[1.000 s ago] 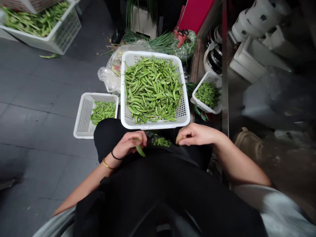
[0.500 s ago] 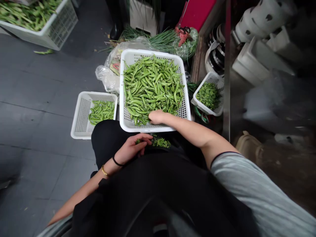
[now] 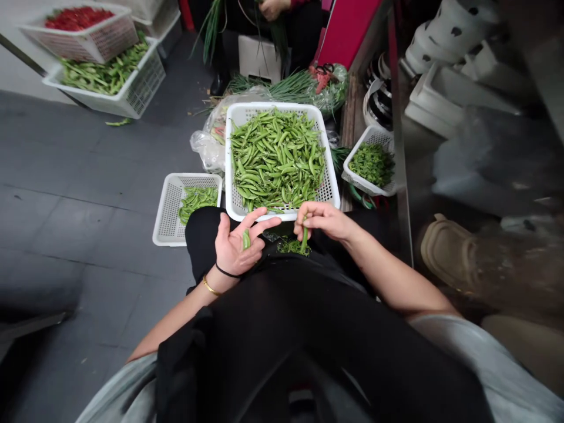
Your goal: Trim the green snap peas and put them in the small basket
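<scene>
Seated person, view down over the lap. Left hand (image 3: 235, 248) open, palm up, fingers spread, a short snap pea pod (image 3: 246, 239) standing at the palm side, long axis near vertical in frame; can't tell if it's gripped or just resting there. Right hand (image 3: 324, 222) has its fingertips (image 3: 304, 220) pinched on the top end of a second pod (image 3: 304, 241), which points down, long axis also near vertical, over a small heap of green trimmings (image 3: 291, 247) on the black trousers (image 3: 203, 226). Hands apart but close together, left wrist wearing a gold bangle (image 3: 210, 286) and a black band (image 3: 227, 273).

Just ahead, a large white plastic basket (image 3: 273, 106) heaped with pods lying every which way. Left of it, a smaller white basket (image 3: 165, 220) with a thinner layer of pods; right, a small white basket (image 3: 365, 177) of leafy greens. Behind: clear plastic bag (image 3: 207, 150), spring onions (image 3: 282, 87), red-handled scissors (image 3: 323, 76). Far left, a basket of pods (image 3: 136, 97) and a basket of red chillies (image 3: 77, 19). Top edge, a co-worker's hand (image 3: 272, 7).
</scene>
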Motion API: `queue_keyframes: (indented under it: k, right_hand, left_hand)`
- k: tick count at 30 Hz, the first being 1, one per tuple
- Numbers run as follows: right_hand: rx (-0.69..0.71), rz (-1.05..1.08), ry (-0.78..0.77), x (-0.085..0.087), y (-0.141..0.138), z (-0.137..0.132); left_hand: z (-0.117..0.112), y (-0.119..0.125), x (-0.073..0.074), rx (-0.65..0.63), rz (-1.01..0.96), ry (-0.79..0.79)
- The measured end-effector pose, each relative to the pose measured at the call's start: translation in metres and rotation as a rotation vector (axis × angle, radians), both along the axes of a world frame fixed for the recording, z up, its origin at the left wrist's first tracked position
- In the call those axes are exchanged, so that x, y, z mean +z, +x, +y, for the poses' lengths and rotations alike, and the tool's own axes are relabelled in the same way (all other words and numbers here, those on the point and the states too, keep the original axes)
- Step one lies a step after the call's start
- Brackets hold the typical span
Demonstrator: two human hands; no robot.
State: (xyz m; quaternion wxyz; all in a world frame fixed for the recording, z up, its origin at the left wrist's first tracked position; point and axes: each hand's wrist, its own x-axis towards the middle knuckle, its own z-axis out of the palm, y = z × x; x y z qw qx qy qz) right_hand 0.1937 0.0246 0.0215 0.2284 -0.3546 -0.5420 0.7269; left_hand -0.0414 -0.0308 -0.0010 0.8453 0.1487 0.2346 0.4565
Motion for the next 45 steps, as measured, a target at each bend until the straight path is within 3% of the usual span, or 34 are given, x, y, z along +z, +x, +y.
queue_keyframes:
  k: [3, 7, 10, 12, 14, 16, 21, 24, 28, 32, 36, 39, 41, 45]
  right_hand:
    - [-0.07, 0.049, -0.107, -0.009, -0.024, -0.029]
    - [-0.016, -0.04, 0.188, -0.014, -0.052, -0.039]
    - [0.094, -0.152, 0.443, -0.018, -0.044, -0.032]
    - [0.266, -0.417, 0.557, -0.022, -0.026, -0.025]
    - [0.337, -0.692, 0.636, -0.022, -0.009, -0.019]
    - [0.231, -0.735, 0.681, -0.018, -0.002, -0.019]
    - [-0.309, -0.237, 0.773, 0.002, -0.032, -0.03]
    - [-0.302, -0.149, 0.963, 0.003, -0.056, -0.035]
    - [-0.239, -0.221, 1.117, -0.015, -0.064, -0.039]
    - [-0.21, -0.289, 1.154, -0.031, -0.058, -0.04]
    - [-0.133, -0.193, 1.139, -0.024, -0.043, -0.038]
    - [-0.261, -0.181, 0.951, -0.011, -0.027, -0.031]
    - [-0.318, -0.225, 0.824, -0.006, -0.021, -0.025]
    - [-0.19, -0.243, 0.653, -0.006, -0.02, -0.017]
  left_hand:
    - [-0.008, 0.006, 0.007, -0.023, -0.058, 0.072]
    - [-0.018, 0.017, 0.013, -0.079, -0.021, 0.158]
    - [-0.022, 0.017, 0.016, -0.089, 0.052, 0.171]
    - [-0.024, 0.012, 0.017, -0.057, 0.088, 0.187]
    - [-0.023, 0.008, 0.015, -0.023, 0.137, 0.218]
    - [-0.022, 0.008, 0.011, -0.033, 0.228, 0.217]
    - [-0.018, 0.029, 0.006, -0.233, 0.399, 0.068]
    - [-0.015, 0.038, 0.005, -0.093, 0.333, 0.081]
    - [-0.01, 0.036, 0.0, 0.107, 0.269, 0.063]
    - [-0.004, 0.032, -0.005, 0.119, 0.227, -0.02]
    - [0.0, 0.031, -0.005, 0.113, 0.321, 0.034]
    - [0.001, 0.028, -0.002, 0.076, 0.484, 0.089]
    - [0.0, 0.026, 0.001, -0.03, 0.558, 0.125]
    - [-0.002, 0.025, 0.006, -0.214, 0.573, 0.158]
